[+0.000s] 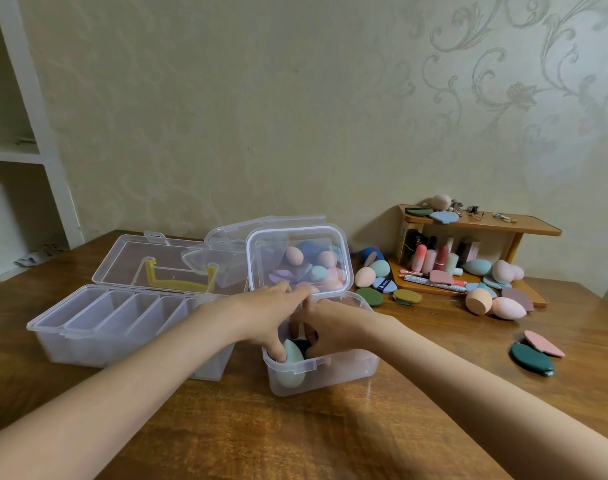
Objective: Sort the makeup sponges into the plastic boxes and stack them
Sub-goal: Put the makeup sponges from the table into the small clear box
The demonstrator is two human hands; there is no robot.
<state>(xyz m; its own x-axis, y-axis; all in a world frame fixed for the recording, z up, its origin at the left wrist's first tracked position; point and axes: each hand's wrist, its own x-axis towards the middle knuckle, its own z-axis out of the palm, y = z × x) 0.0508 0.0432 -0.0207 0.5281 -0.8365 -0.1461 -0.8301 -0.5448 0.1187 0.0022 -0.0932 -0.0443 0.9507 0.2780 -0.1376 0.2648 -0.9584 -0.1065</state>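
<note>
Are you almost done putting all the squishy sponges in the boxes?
Not yet. One clear box behind already holds many sponges. Both hands, left hand and right hand, are in the open box in front, pressing in a mint sponge and a dark one. Lots of sponges still lie on the table and around the wooden shelf, and nothing is stacked.

Mint sponge (290, 367), yellow handle (181, 282), brown table (261, 427).
</note>
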